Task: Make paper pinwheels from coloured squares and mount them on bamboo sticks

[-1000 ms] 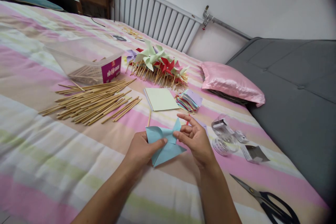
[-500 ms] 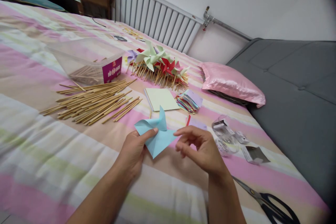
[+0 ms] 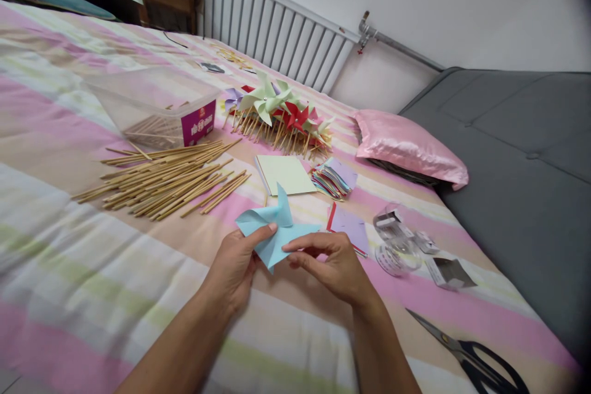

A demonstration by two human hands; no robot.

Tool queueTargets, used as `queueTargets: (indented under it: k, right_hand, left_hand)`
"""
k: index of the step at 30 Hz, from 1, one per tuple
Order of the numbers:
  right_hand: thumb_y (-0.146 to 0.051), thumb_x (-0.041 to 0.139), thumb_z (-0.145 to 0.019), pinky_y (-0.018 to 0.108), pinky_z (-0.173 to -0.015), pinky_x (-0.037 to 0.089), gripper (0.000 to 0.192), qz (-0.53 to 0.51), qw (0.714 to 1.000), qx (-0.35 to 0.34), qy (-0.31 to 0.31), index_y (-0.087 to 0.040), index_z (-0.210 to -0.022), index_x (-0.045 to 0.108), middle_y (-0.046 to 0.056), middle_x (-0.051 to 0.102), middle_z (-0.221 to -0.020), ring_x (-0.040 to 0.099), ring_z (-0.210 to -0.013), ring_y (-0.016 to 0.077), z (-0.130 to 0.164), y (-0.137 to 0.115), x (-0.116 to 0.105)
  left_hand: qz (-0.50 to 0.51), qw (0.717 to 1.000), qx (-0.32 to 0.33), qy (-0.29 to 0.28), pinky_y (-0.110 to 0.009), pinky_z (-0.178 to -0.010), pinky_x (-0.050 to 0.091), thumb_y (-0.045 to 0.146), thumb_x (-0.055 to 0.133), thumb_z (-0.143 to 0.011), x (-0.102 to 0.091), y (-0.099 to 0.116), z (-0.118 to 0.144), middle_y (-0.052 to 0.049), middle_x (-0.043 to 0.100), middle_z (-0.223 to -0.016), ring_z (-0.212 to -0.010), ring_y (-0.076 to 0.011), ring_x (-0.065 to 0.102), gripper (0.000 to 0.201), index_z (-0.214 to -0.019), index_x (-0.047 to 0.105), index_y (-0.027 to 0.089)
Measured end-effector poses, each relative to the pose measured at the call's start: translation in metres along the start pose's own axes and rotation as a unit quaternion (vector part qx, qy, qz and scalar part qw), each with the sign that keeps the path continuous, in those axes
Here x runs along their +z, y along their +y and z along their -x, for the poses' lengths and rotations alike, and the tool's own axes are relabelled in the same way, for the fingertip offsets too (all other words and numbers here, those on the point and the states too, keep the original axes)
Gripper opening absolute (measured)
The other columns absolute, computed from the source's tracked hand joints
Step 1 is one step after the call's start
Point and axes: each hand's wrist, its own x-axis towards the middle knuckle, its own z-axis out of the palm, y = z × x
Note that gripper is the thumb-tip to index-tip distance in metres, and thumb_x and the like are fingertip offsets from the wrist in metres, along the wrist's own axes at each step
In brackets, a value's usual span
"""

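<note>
While left hand [image 3: 235, 265] is pinching the blue pinwheel paper [image 3: 277, 235] steady, I'm closing right hand [image 3: 335, 265] fingertips on its 6 o'clock flap.

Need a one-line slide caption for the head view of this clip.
Both hands, left hand and right hand, fold a light blue paper pinwheel over a striped bedspread, beside bamboo sticks.
</note>
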Motion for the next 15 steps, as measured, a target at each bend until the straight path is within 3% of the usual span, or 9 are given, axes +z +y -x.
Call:
queueTargets:
  k: [9, 15]
  right_hand:
    - [-0.031, 0.072, -0.071, 0.021, -0.052, 0.049, 0.015, -0.058, 0.992, 0.058, 0.094, -0.017, -0.073, 0.069, 0.002, 0.07, -0.064, 0.065, -0.056, 0.0142, -0.004, 0.002, 0.015]
    - [-0.033, 0.074, -0.068, 0.022, -0.053, 0.046, 0.018, -0.078, 0.988, 0.059, 0.12, -0.017, -0.066, 0.068, 0.001, 0.065, -0.061, 0.061, -0.055, 0.0124, -0.006, -0.002, 0.022]
  left_hand:
    - [-0.013, 0.999, 0.024, 0.02, -0.025, -0.066, 0.045, 0.023, 0.073, -0.063, 0.003, -0.005, 0.001, -0.002, 0.066, -0.069, -0.065, -0.0133, 0.057, 0.021, -0.079, 0.064, 0.013]
    - [-0.016, 0.999, 0.018, 0.027, -0.023, -0.058, 0.043, 0.022, 0.072, -0.062, 0.005, -0.006, 0.001, -0.001, 0.065, -0.063, -0.06, -0.0128, 0.056, 0.017, -0.074, 0.064, 0.013]
